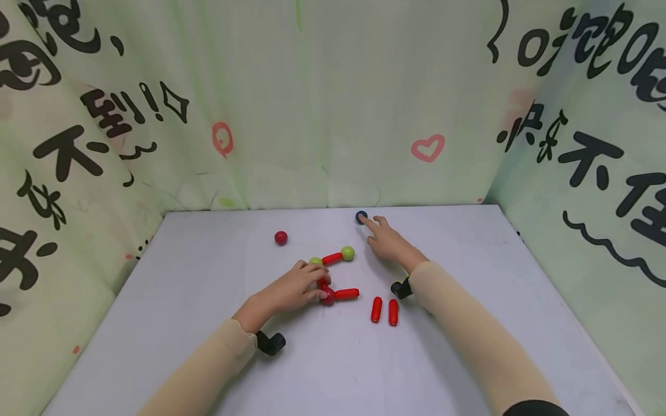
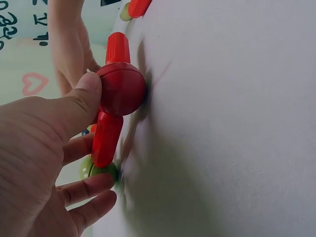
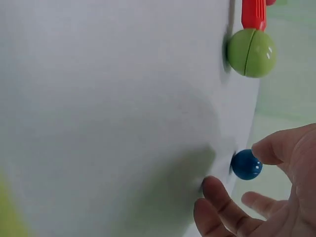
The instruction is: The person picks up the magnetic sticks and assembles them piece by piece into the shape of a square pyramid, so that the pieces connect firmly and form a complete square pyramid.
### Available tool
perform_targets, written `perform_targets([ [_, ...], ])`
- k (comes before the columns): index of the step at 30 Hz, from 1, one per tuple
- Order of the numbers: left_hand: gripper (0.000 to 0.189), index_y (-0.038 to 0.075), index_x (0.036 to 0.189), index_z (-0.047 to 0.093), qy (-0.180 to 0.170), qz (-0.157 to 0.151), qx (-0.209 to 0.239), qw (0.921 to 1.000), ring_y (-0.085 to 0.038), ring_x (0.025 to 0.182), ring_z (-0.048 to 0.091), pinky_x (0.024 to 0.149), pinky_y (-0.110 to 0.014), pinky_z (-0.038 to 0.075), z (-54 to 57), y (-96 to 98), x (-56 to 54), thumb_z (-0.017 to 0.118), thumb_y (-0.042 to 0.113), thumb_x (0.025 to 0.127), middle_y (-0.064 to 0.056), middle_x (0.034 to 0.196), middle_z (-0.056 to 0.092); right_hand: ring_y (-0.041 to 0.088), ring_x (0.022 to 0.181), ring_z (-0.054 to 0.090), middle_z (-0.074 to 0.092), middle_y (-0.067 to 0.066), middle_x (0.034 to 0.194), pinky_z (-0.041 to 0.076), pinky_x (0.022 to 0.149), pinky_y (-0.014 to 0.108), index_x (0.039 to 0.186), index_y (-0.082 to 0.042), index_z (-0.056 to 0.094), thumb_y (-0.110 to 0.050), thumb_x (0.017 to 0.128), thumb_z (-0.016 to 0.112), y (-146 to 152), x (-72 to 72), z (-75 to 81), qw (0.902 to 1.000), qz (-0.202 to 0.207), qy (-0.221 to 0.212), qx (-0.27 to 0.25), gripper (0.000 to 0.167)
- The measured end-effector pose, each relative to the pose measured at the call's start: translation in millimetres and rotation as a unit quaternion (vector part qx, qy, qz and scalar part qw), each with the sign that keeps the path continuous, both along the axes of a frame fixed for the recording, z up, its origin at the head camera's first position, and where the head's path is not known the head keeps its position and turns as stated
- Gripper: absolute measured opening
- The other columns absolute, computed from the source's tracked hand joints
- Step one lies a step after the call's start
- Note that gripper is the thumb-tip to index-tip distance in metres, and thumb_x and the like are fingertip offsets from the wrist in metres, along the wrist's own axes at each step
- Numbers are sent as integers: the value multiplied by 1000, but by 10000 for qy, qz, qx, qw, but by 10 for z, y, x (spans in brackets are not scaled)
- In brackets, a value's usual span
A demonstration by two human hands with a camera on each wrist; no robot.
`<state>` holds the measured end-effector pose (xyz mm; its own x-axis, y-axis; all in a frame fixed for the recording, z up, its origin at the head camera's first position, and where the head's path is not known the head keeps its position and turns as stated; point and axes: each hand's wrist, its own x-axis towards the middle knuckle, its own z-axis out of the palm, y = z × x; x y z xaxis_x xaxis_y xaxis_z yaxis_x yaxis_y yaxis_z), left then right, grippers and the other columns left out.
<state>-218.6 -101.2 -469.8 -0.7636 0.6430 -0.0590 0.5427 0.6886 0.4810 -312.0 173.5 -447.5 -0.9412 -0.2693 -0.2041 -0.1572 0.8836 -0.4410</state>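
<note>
My left hand [image 1: 293, 289] pinches a red ball [image 2: 123, 90] with its thumb, in a chain of red sticks and balls on the table. One red stick [image 1: 347, 294] points right from that ball; another red stick [image 2: 107, 140] runs to a green ball [image 1: 315, 261] beside my fingers. From there a further red stick [image 1: 333, 258] leads to a second green ball [image 1: 348, 253]. My right hand [image 1: 389, 241] reaches over a blue ball [image 3: 246, 165] at the table's back, its fingers spread and its thumb near the ball. Whether it touches the ball, I cannot tell.
Two loose red sticks, one [image 1: 376, 309] left of the other [image 1: 393, 312], lie in front of the right forearm. A single red ball [image 1: 281, 238] sits at the back left. Printed curtains [image 1: 322, 115] stand around the white table [image 1: 208, 260].
</note>
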Motion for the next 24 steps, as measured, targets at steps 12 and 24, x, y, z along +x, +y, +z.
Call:
perform_targets([
  [12,26,20,127,69,35,-281,88,9996,-30,130,45,106,-46,46,15,-26,10,67,24,101,-7,149,54,47,127,55,38,30,154,45,109,57,148,-5,42,-19,100,60,26,-115,-107,9960,-641,497,-363,53],
  [24,24,20,125,68,77,-271,64,9996,-28,129,45,105,-43,46,-13,-41,16,67,25,101,-6,149,53,23,92,58,64,9,104,51,78,35,109,-10,62,-18,90,77,87,302,39,9975,587,-329,206,25],
])
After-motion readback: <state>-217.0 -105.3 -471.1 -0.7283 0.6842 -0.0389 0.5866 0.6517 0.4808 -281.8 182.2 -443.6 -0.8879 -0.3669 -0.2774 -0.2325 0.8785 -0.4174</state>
